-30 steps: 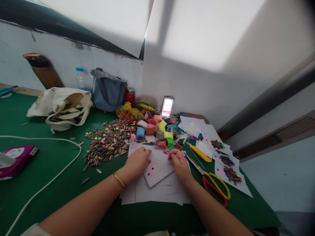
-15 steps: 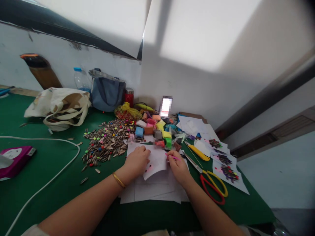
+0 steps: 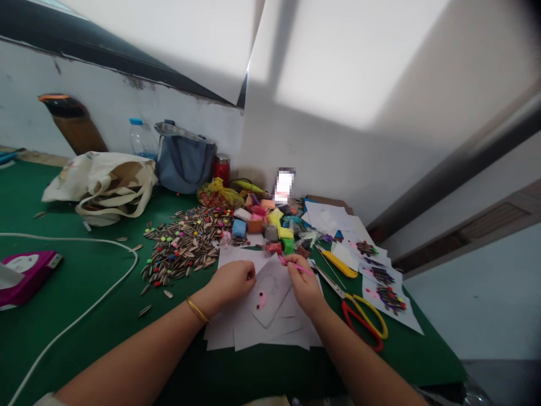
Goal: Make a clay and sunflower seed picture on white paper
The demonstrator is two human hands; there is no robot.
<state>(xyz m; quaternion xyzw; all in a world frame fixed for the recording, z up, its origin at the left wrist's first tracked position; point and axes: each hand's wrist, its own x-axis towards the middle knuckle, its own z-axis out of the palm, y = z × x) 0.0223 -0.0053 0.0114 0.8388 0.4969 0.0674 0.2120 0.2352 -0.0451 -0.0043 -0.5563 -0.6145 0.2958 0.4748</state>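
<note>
On the plain green table (image 3: 84, 282), the thin white paper (image 3: 274, 293) lies at eight o'clock from the right fingertips, its long axis running one to seven. The right hand (image 3: 302, 283) pinches a slim pink tool (image 3: 305, 270). The left hand (image 3: 234, 282), equally near, curls its fingers; whether they grip paper is unclear. A pink patch (image 3: 264, 300) bears round dark dots (image 3: 261, 294).

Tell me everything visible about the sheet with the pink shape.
The sheet looks like white paper, turned corner-on over other papers. It bears a pink shape with two dark dots and faint lines. The left hand is at its left edge, the right hand at its right; exact contact is hard to tell.
</note>
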